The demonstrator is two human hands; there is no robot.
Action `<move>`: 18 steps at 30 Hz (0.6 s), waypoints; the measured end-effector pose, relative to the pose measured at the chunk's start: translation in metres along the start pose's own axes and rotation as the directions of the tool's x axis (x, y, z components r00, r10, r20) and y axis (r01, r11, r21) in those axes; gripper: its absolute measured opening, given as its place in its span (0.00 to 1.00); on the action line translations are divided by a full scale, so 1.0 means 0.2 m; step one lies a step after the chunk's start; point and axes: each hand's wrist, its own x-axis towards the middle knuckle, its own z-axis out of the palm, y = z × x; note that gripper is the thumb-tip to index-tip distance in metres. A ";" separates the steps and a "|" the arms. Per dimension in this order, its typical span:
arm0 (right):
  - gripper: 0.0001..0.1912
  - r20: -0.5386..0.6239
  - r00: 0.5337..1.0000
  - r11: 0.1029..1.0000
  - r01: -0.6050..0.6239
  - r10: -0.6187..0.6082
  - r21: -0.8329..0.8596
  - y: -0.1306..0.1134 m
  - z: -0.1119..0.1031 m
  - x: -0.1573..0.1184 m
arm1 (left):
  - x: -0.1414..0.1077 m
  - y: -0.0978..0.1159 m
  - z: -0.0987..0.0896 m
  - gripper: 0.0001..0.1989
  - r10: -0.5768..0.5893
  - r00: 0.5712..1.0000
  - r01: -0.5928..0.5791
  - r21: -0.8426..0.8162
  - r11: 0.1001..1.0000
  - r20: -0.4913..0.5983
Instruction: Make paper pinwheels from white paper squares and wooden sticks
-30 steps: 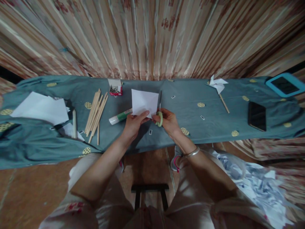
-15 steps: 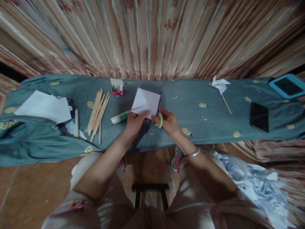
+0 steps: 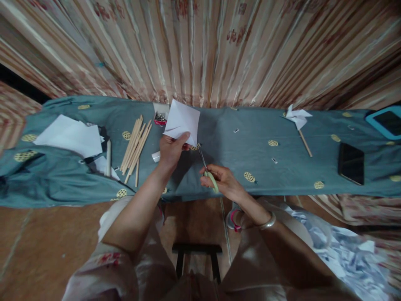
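My left hand [image 3: 173, 149] pinches the lower edge of a white square of paper [image 3: 184, 119], thumb on top. Slits run inward from the paper's edges. My right hand [image 3: 219, 179] is closed on the green handles of a pair of scissors [image 3: 203, 159], whose blades point up and left, apart from the paper. Beneath my left hand lies a glue stick [image 3: 156, 156], mostly covered. Partly hidden by the paper is a small red box of metal pins [image 3: 161, 118].
On the patterned green cloth [image 3: 219, 125] lie wooden sticks [image 3: 136, 146], white sheets [image 3: 69, 136] and a grey-white rod [image 3: 108, 159] at left. A paper pinwheel [image 3: 297, 117], a black phone [image 3: 351, 163] and a blue-framed tablet [image 3: 387, 122] lie at right. A curtain hangs behind.
My left hand has moved the paper up and left. My right hand has drawn the scissors down, off the paper. The whole view has shifted slightly.
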 end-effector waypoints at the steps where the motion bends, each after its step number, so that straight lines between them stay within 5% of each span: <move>1: 0.25 -0.003 1.000 0.999 -0.001 0.001 -0.032 0.01 0.00 0.00 | 0.00 0.00 0.00 0.11 0.006 1.000 -0.006 0.008 1.000 0.003; 18: 0.28 0.008 0.999 0.987 -0.050 0.049 0.151 -0.02 -0.01 0.05 | -0.06 -0.05 0.04 0.13 -0.028 0.998 0.022 0.096 0.995 0.058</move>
